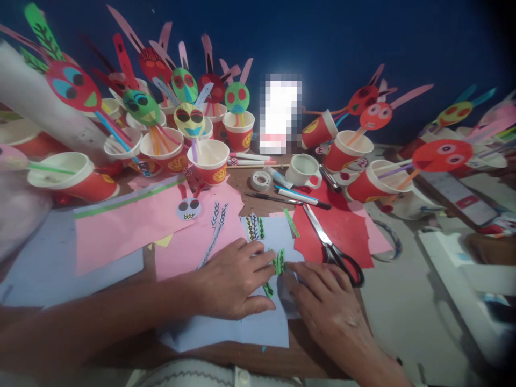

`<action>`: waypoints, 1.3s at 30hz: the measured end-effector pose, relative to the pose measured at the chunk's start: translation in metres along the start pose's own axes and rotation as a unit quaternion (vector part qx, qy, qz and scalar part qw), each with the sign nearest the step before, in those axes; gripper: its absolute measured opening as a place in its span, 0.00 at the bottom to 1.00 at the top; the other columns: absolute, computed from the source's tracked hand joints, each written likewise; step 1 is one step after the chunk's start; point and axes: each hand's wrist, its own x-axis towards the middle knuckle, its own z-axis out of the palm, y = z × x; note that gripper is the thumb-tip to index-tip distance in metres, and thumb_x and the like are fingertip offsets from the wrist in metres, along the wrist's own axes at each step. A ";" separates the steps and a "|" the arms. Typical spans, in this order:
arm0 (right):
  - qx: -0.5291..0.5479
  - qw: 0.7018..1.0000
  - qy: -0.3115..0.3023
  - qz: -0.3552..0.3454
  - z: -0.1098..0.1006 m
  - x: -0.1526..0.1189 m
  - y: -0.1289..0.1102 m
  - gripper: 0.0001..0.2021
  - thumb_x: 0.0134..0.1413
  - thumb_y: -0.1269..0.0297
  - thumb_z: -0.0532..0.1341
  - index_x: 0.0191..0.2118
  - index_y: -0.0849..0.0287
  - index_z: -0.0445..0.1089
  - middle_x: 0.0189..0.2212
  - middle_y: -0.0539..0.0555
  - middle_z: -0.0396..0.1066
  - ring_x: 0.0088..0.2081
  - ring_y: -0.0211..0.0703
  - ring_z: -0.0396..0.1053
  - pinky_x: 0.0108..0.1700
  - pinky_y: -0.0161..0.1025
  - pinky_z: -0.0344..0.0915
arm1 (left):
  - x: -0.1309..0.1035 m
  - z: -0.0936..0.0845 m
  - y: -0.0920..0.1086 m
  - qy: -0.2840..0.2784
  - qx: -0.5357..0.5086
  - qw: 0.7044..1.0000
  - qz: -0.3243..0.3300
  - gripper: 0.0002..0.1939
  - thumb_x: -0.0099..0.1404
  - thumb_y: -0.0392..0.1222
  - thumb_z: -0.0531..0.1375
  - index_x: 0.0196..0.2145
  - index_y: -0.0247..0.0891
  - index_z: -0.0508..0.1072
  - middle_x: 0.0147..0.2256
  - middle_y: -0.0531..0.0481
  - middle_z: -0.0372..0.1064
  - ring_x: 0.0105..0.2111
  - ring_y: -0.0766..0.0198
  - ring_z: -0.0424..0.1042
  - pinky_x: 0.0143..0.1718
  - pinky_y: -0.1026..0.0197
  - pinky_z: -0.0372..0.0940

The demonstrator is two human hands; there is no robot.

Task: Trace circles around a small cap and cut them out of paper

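Note:
My left hand lies over a light blue sheet of paper, its fingers stretched out and the tips touching the left side of a small green paper strip with black marks. From the other side, the index finger of my right hand reaches the strip's right edge, the hand resting palm down. Part of another green strip shows under my left hand. Above them sit several patterned strips. Scissors with black handles lie on red paper, right of my fingers.
Paper cups with bunny-eared paper faces on sticks stand along the back. Around the middle are a tape roll, pens and a white cup. Pink paper spreads left; a phone lies right.

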 end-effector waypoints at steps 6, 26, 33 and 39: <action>-0.007 1.000 -0.006 -0.003 0.004 0.000 -0.002 0.14 0.55 0.73 0.57 0.46 0.54 0.70 0.47 0.56 0.72 0.48 0.52 0.64 0.50 0.52 0.50 | 0.001 0.000 0.000 -0.013 0.002 1.000 -0.003 0.26 0.67 0.57 0.45 0.48 0.34 0.66 0.51 0.41 0.64 0.47 0.49 0.58 0.42 0.50 0.56; 0.000 1.000 -0.008 0.012 0.002 0.005 -0.006 0.20 0.46 0.79 0.57 0.46 0.56 0.71 0.46 0.58 0.71 0.46 0.53 0.63 0.49 0.50 0.52 | -0.002 0.004 0.012 0.064 -0.031 0.997 0.042 0.28 0.67 0.57 0.43 0.46 0.31 0.68 0.50 0.42 0.67 0.44 0.52 0.61 0.43 0.49 0.55; 0.003 1.000 -0.002 0.020 0.003 0.005 -0.009 0.18 0.48 0.78 0.57 0.44 0.55 0.71 0.46 0.57 0.72 0.46 0.52 0.64 0.48 0.50 0.52 | -0.001 0.004 0.008 0.042 -0.034 0.998 0.032 0.28 0.67 0.57 0.43 0.46 0.32 0.68 0.49 0.41 0.68 0.44 0.52 0.61 0.40 0.51 0.55; -0.001 1.000 0.001 0.023 0.006 0.003 -0.007 0.16 0.50 0.76 0.58 0.44 0.54 0.72 0.46 0.57 0.72 0.46 0.52 0.64 0.48 0.51 0.52 | 0.000 0.003 0.006 0.024 -0.044 0.998 0.028 0.27 0.67 0.57 0.44 0.46 0.32 0.68 0.47 0.41 0.69 0.43 0.52 0.62 0.39 0.51 0.57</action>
